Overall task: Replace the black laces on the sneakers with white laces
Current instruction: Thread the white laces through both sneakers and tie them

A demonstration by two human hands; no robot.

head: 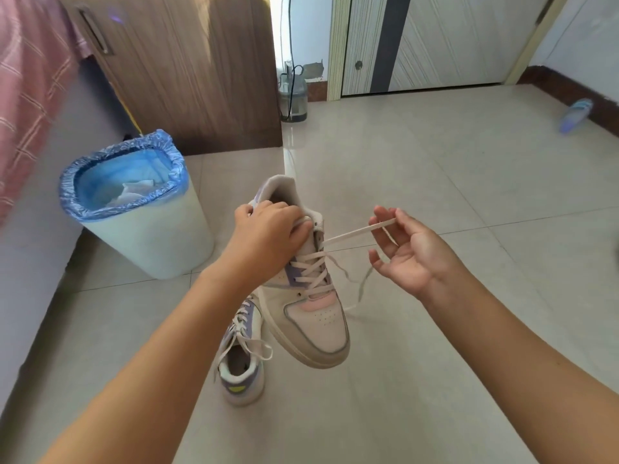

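Head view: the left hand [268,229] is gripping the collar of the pale leather sneaker [311,316], holding it above the tiled floor [435,182]. The right hand [407,251], fingers half-open, is pinching the flat white lace [351,233] taut from the top eyelet. Best keeping the pull steady and the shoe braced, evening both ends.

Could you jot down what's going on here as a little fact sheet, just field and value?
left hand: left hand grips the collar of the held sneaker, lifted off the floor
right hand: right hand pinches the white lace, pulled taut from a top eyelet
lacing: white, crossed up the held sneaker
second sneaker: second sneaker on the floor, white-laced
black laces: none visible
nearby: bin with blue liner
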